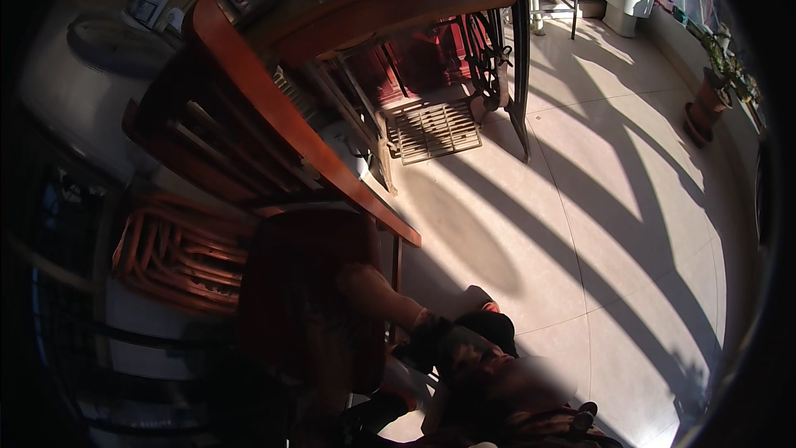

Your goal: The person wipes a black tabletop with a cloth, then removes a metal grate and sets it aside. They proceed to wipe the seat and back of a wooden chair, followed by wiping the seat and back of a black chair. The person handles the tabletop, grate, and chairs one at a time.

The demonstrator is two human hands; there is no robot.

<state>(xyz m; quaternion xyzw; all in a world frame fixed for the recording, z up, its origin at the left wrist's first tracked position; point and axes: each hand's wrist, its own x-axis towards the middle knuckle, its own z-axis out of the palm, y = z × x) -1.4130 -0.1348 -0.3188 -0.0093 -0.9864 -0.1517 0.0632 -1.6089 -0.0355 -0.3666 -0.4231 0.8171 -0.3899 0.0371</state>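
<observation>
A bare forearm in shadow reaches across the dark red seat (311, 261) of a wooden chair. What looks like my left hand (360, 280) is at its end, over or on the seat; its fingers are too dark to make out. Lower right, a dim skin-toned shape, possibly my right hand (488, 359), lies against dark cloth; whether it holds anything cannot be told. A blurred rounded shape is just beyond it. The chair's slatted wooden back (267, 112) slants above the seat. A black shoe or dark garment with a red edge (491, 307) shows near the forearm.
A wooden table (410, 6) on a black metal frame, with a slatted metal treadle (438, 130) below, stands ahead. Left are a coiled reddish-brown seat or rack (186, 255) and a grey oval object (118, 43). Right are a potted plant (709, 106) and a white pedestal basin (622, 0).
</observation>
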